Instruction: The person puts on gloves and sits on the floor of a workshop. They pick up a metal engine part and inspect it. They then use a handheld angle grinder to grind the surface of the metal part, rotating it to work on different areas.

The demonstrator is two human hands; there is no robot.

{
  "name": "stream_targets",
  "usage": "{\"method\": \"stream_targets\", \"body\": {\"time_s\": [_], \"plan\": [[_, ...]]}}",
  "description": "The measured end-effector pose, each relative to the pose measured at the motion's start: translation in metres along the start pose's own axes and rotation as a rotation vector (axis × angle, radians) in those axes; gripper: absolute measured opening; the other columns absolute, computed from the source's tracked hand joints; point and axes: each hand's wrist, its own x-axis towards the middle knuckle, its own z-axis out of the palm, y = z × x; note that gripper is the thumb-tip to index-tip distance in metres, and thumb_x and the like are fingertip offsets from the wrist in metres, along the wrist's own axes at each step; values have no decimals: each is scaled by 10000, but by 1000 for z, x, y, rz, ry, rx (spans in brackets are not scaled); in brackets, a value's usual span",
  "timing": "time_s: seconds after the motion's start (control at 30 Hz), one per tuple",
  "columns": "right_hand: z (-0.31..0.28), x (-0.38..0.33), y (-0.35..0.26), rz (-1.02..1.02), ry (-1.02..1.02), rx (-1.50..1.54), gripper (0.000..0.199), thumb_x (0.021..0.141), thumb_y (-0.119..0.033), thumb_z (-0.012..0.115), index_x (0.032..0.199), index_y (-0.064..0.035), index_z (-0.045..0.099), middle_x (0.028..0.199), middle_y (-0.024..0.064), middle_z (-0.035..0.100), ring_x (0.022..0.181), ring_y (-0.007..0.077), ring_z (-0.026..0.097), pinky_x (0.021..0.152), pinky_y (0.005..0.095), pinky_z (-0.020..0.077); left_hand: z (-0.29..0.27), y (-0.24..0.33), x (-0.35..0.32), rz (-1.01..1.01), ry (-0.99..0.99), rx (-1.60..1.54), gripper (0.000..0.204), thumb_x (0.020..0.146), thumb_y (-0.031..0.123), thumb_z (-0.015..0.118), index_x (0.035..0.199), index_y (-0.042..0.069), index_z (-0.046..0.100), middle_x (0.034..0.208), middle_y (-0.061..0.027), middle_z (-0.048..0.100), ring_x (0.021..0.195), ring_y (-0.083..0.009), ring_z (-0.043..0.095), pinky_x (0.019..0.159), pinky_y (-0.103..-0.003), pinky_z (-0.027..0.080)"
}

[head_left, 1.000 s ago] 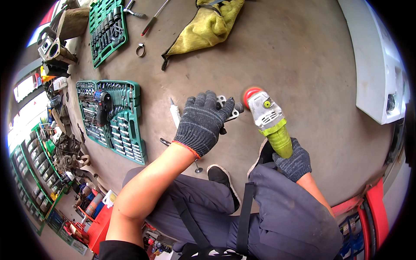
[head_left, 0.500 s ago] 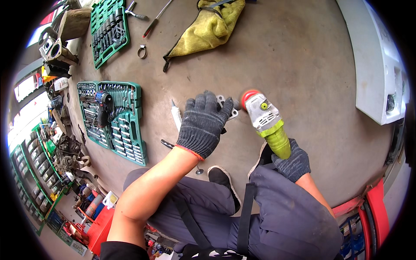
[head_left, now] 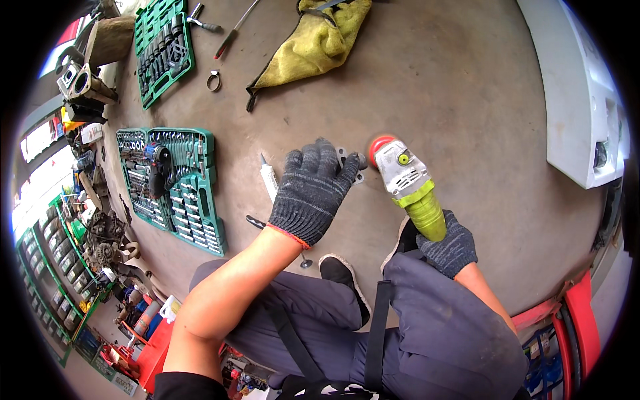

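My right hand [head_left: 451, 247], in a dark grey knit glove, is wrapped round the lime-green handle of an angle grinder [head_left: 412, 180]. Its red-edged disc [head_left: 383, 147] points away from me and looks blurred. My left hand [head_left: 310, 190], gloved alike, is closed just left of the disc. Between its thumb and fingers is a small grey part with a rounded end [head_left: 362, 161], apart from the disc by a narrow gap; the rest of it is hidden. Behind these fingertips a silver plate with holes [head_left: 360, 179] shows partly. A white tube with a pointed nozzle [head_left: 268, 179] lies beside my left hand.
Green socket-set cases [head_left: 215, 180] lie open at left and far left, a cordless drill [head_left: 158, 167] on the nearer one. A yellow cloth [head_left: 310, 53], a screwdriver [head_left: 230, 41] and a ring clamp [head_left: 213, 81] lie farther off. A white bumper-like panel [head_left: 577, 100] stands right.
The whole view has shifted slightly. My left hand's grey part sits a touch farther from the disc, and less of the silver plate shows. Both grips are unchanged.
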Motion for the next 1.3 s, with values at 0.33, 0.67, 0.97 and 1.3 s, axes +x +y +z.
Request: {"method": "stream_targets", "body": {"time_s": [0.33,0.67,0.97,1.3], "plan": [[-3,-3,-4,-23,-35,-2,599,840,-496,677,1271,-90,580,1080,219,707,1006,409,679,869,466,536,8,1,0,61,22,57,614,727,235,723,1330,185,613,1248,-225,539,1118,-354,541,916,-514,431],[-4,-4,-9,-10,-65,-42,587,861,-445,654,1341,-126,544,1129,187,702,1040,393,671,900,451,530,3,-11,4,-84,24,-20,605,697,234,779,1289,242,655,1182,-222,582,1035,-360,583,868,-500,451],[-7,-7,-11,6,-70,-51,571,855,-408,665,1345,-142,545,1143,174,703,1045,387,672,910,437,530,-6,-23,7,-303,-79,-398,596,636,106,841,1209,197,708,928,-196,640,828,-382,652,701,-465,537],[-3,-10,-12,-39,-68,-24,546,861,-390,658,1338,-150,547,1153,158,703,1054,380,671,908,429,529,-1,-34,5,-486,-52,-409,621,718,175,848,1308,214,657,1108,-214,627,926,-386,657,805,-444,550]]}}
